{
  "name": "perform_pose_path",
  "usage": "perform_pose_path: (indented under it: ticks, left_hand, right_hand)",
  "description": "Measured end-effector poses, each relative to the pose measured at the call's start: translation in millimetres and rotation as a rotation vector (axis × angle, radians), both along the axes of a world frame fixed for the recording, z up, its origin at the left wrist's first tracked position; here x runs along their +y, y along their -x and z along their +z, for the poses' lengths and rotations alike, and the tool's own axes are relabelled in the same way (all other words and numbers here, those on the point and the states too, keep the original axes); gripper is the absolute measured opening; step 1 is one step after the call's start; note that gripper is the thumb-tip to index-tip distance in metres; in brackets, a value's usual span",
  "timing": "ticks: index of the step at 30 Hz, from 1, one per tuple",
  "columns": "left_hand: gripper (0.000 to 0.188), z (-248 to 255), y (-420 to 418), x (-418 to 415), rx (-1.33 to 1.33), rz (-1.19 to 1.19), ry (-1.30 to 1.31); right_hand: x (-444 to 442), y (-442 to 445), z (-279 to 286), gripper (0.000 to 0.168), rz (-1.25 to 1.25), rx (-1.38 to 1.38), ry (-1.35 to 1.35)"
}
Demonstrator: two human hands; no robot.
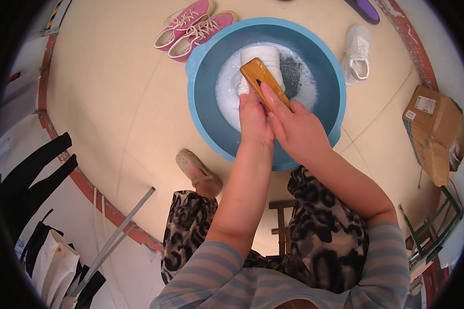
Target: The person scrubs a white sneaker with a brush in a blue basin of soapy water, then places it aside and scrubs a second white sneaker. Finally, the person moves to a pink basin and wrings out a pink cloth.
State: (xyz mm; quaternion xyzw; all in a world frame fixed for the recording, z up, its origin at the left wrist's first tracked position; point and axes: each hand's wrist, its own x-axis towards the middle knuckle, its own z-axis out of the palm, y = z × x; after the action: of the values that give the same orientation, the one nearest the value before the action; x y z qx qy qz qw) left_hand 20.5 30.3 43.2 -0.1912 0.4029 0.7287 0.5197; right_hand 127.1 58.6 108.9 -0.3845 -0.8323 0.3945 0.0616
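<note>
A blue plastic basin (208, 133) with foamy water (229, 98) stands on the floor before me. My right hand (295, 125) grips a wooden scrubbing brush (260, 73), index finger laid along its back. Beneath the brush is a white shoe (261, 55), over the suds and partly hidden by the brush and hands. My left hand (254, 117) is at the near end of the shoe, its fingers against it and partly covered by the brush. The brush's bristles are hidden from view.
Pink lace-up shoes (201, 29) lie beyond the basin's left rim, a white sneaker (357, 54) to its right. A purple-and-black item (365, 9) is at the top right. A cardboard box (433, 127) stands at the right wall; a metal pole (118, 231) and hanging clothes (42, 166) are at left.
</note>
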Motion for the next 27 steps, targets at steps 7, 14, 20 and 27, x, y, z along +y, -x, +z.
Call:
perform_pose_path:
  ticks: [7,14,20,27]
  left_hand:
    - [0.028,6,-17,4,0.059,-0.076,-0.019]
    - [0.033,-22,-3,-15,0.026,0.03,0.092]
    - [0.025,-5,-11,-29,0.249,-0.516,0.165]
    - [0.019,-12,27,-45,1.362,-1.672,0.4]
  right_hand:
    - [35,23,-14,0.052,-0.085,-0.133,-0.13]
    - [0,-16,-17,0.05,0.017,-0.16,-0.023]
    - [55,-23,-36,0.047,-0.167,-0.276,0.067]
    - [67,-22,-104,0.047,-0.224,-0.377,0.183]
